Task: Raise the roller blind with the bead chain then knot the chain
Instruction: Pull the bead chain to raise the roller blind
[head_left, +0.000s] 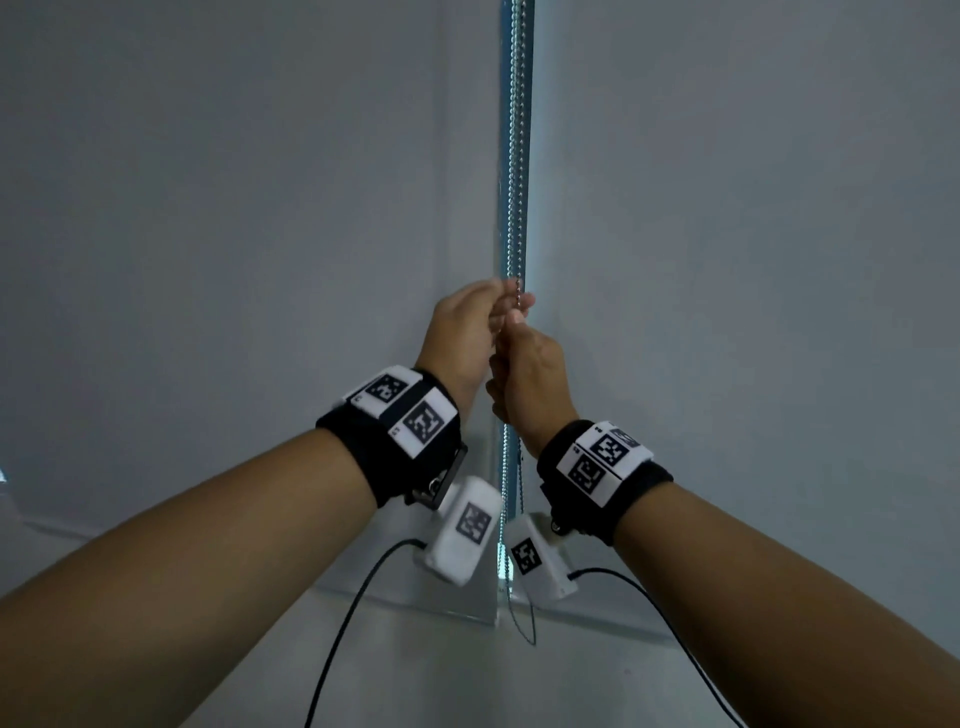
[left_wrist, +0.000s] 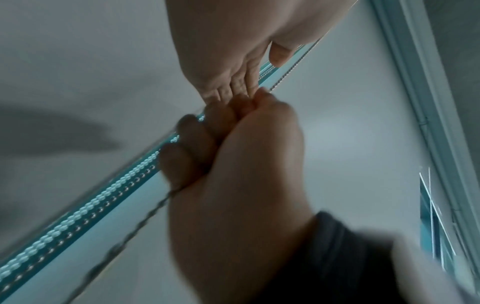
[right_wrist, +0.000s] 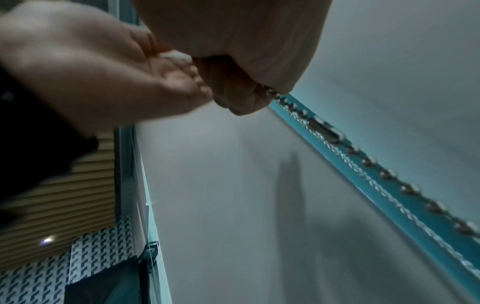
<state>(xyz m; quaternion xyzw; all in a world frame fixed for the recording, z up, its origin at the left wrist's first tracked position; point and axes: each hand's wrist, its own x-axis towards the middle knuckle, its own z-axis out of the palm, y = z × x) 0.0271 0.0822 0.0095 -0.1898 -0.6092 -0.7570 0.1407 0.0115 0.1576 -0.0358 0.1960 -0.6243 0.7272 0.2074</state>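
Between two blinds, both hands' grips clamp the bead chain; only wrist views show curled fingers.

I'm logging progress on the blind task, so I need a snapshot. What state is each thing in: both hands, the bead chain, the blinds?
left hand: fingers curled, gripping the bead chain.
right hand: fingers curled round the chain, just below the left hand.
bead chain: hanging vertically, no knot visible.
roller blinds: both down, with a bright gap between them.

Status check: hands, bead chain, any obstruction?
Left hand and right hand both gripping the bead chain. Chain hangs unknotted below. Nothing in the way.
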